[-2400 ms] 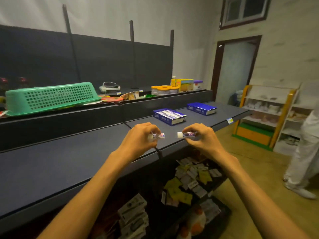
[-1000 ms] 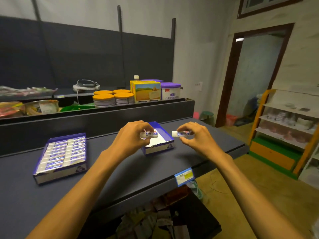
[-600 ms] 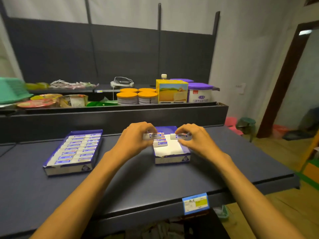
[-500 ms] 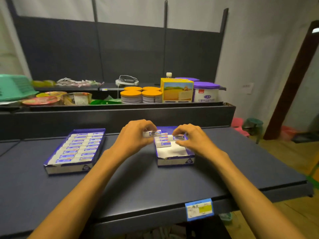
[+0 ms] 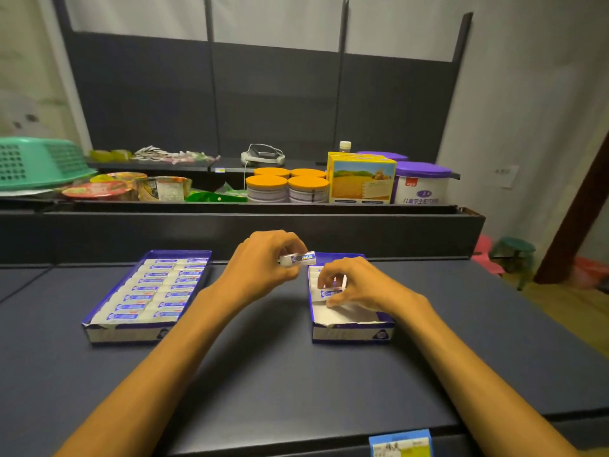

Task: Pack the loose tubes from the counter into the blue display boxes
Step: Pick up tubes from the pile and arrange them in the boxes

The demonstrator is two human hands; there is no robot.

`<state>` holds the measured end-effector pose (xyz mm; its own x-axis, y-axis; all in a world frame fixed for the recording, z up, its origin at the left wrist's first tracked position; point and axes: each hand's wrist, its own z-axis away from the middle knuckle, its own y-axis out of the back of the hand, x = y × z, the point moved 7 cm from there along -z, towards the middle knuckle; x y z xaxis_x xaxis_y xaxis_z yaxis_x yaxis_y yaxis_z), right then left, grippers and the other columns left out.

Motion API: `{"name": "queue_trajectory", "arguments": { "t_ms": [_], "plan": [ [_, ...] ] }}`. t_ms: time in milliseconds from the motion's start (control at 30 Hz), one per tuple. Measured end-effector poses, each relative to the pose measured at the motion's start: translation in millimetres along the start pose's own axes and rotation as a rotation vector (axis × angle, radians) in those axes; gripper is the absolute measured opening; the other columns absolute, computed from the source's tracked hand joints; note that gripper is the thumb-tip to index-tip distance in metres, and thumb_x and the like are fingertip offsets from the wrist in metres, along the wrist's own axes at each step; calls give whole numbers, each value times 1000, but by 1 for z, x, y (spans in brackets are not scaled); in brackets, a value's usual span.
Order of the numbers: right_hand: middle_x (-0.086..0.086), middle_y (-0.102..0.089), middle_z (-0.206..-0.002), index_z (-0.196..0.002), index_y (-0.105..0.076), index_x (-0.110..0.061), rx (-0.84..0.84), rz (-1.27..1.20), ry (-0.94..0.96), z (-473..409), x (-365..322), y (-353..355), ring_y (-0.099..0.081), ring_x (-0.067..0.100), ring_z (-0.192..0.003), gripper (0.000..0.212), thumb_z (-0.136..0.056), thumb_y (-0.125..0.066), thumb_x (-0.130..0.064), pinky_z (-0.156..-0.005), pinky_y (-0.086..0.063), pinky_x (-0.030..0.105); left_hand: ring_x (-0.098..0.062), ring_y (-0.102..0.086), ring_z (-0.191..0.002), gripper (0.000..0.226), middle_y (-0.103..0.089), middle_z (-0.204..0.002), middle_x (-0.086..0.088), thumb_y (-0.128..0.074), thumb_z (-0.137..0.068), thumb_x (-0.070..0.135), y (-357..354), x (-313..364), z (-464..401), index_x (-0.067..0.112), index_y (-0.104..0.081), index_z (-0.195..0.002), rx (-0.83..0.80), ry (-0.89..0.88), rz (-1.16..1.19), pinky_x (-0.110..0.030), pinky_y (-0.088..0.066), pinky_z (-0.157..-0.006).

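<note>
The left hand (image 5: 260,265) hangs above the dark bench (image 5: 296,374), between the two blue boxes. Its grip is closed: curled fingers and thumb pinch a white tube (image 5: 298,258) that lies level, its free end pointing right over the far left corner of the right box (image 5: 349,324). The tube is clear of the box, held just above it.

The right hand (image 5: 356,285) reaches down into the right box. Its fingers are curled round a second tube (image 5: 331,293), which lies crosswise inside the box near the middle, just in front of a few tubes already stacked at the far end. I cannot tell whether this tube already rests on the box floor. The near half of the box shows only white card.

The left box (image 5: 145,331) stands well apart on the bench, to the left of both hands, filled with two columns of tubes.

On the shelf behind the bench stand tins with orange lids (image 5: 286,188), a yellow carton (image 5: 361,179), a purple-lidded tub (image 5: 421,184) and a green basket (image 5: 36,161). A price tag (image 5: 400,445) hangs on the bench's front edge.
</note>
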<state>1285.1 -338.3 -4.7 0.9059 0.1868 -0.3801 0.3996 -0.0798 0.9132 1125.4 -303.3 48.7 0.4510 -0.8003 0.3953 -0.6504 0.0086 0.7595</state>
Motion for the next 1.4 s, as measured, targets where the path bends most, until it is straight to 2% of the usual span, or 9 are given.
{"name": "queue_trajectory", "arguments": {
  "t_ms": [167,267,367,500,800,967,1133,1267,1400],
  "plan": [
    [-9,-65,-102,-101,-69,-30,9,18,33,2,-3,0,-58,8,-89,26,-77,-80,-31,-77,-53,25,-8,-59,-84,24,-68,-100,6,-75,-80,19,-2,3,3,21,-68,-103,14,22,-25,-28,-54,-73],
    [-12,-66,-97,-99,-70,-30,15,-4,49,2,-3,-1,-59,8,-86,23,-78,-79,-30,-76,-54,27,-9,-60,-84,23,-67,-97,8,-76,-79,19,-2,2,6,23,-68,-100,22,22,-40,-31,-56,-73],
    [-11,-65,-95,-102,-71,-24,17,-33,59,3,-4,-1,-60,9,-86,20,-83,-74,-22,-74,-52,18,-8,-61,-83,22,-67,-93,10,-76,-78,19,-1,-1,9,24,-69,-98,30,17,-51,-38,-57,-72],
    [-8,-66,-97,-102,-72,-20,15,-36,73,3,-6,-1,-61,8,-86,17,-85,-72,-19,-72,-50,13,-9,-61,-84,23,-67,-94,10,-76,-78,20,-3,1,11,23,-69,-100,32,10,-35,-37,-57,-73],
    [-7,-67,-98,-101,-71,-22,26,-49,71,3,-4,-2,-62,7,-86,17,-85,-73,-22,-75,-53,18,-7,-62,-87,25,-67,-99,10,-76,-79,21,-9,3,15,23,-69,-103,9,23,-26,-35,-57,-75],
    [-13,-62,-100,-105,-67,-28,172,-89,14,9,9,21,-60,6,-89,21,-85,-73,-28,-77,-52,21,-9,-62,-91,26,-68,-104,7,-76,-80,24,-17,13,11,23,-67,-104,-22,17,-32,-35,-57,-77],
    [-10,-59,-113,-113,-61,-28,216,-19,-70,24,29,31,-53,7,-101,25,-89,-67,-27,-87,-50,26,-7,-61,-95,26,-68,-107,9,-76,-80,24,-36,30,3,26,-68,-105,-117,50,-30,-33,-57,-82],
    [-8,-55,-123,-118,-58,-28,206,8,-116,29,40,29,-48,5,-108,32,-88,-68,-25,-89,-47,25,-8,-63,-91,23,-70,-103,7,-76,-80,24,-56,43,0,25,-70,-102,-213,26,-93,-29,-55,-79],
    [-7,-55,-127,-119,-57,-28,204,-1,-142,32,43,27,-47,7,-113,32,-89,-67,-28,-89,-45,25,-14,-65,-91,24,-71,-102,5,-78,-78,24,-70,46,1,23,-70,-100,-301,30,-168,-31,-57,-76]
  ]
}}
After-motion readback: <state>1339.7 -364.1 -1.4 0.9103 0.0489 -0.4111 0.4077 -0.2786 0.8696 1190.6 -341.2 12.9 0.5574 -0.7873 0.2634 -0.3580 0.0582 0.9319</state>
